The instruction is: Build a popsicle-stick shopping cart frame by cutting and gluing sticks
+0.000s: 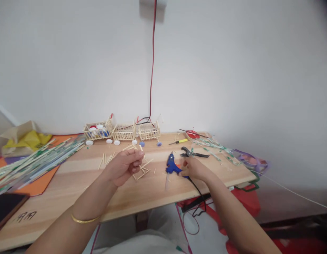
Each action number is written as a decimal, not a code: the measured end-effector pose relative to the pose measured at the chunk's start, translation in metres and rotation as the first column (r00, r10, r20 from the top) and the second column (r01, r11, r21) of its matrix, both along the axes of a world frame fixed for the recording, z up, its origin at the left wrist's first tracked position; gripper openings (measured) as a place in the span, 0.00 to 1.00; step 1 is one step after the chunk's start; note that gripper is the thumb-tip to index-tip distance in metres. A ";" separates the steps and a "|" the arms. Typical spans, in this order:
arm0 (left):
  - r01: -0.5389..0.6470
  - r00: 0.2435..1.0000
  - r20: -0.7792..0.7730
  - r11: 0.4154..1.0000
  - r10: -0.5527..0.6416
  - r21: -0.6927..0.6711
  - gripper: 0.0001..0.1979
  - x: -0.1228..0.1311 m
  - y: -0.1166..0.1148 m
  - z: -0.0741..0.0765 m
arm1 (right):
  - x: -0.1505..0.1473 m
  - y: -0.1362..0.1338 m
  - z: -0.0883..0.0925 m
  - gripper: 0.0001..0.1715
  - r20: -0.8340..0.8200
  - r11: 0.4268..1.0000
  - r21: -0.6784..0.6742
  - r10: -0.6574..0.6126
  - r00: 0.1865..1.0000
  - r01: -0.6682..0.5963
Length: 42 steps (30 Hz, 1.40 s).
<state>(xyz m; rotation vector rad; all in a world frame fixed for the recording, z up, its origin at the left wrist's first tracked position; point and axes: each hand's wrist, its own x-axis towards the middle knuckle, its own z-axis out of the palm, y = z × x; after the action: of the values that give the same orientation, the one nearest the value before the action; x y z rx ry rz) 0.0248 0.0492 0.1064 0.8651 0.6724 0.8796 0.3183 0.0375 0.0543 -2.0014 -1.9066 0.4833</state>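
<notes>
Head view: the left hand (123, 165) pinches a short wooden stick (141, 148), upright, above the table (73, 183). The right hand (192, 168) closes on the blue glue gun (171, 165), lying right of the stick, nozzle toward the person.

You can find only one bit of writing here; it sits on the bare wood of the counter (158, 190), down near your left arm, close to the front edge; the dark marks (26, 216) look hand-drawn and upside down to you, and they are too blurry to read for sure; the long paper-wrapped sticks (34, 160) on your left have green print on them, but it is too small to read; nothing else here shows any words or numbers.
</notes>
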 end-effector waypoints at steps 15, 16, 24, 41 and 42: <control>0.261 0.950 -0.179 0.965 -0.255 0.009 0.16 0.009 -0.006 0.003 | -0.087 -0.012 0.082 0.08 0.274 0.442 0.616 0.655 0.704 -0.652; 0.267 0.948 -0.184 0.964 -0.261 0.008 0.16 0.008 -0.005 0.003 | -0.088 -0.010 0.082 0.08 0.315 0.429 0.599 0.650 0.691 -0.676; 0.307 0.930 -0.216 0.952 -0.296 0.016 0.14 0.004 -0.006 0.001 | -0.092 -0.008 0.090 0.08 0.542 0.387 0.454 0.595 0.593 -0.803; -0.389 0.911 0.011 0.869 0.412 -0.304 0.10 -0.020 0.011 -0.059 | -0.148 0.069 0.059 0.10 0.425 0.549 0.346 0.631 0.649 -0.761; -0.369 0.919 0.020 0.876 0.394 -0.311 0.10 -0.019 0.011 -0.061 | -0.150 0.071 0.058 0.10 0.430 0.554 0.328 0.634 0.643 -0.765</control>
<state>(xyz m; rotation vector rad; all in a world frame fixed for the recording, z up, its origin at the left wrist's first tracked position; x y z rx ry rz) 0.0057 0.0604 0.0456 0.4208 0.8970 1.1250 0.1679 0.1086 0.1123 -0.9258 -2.6521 -0.1273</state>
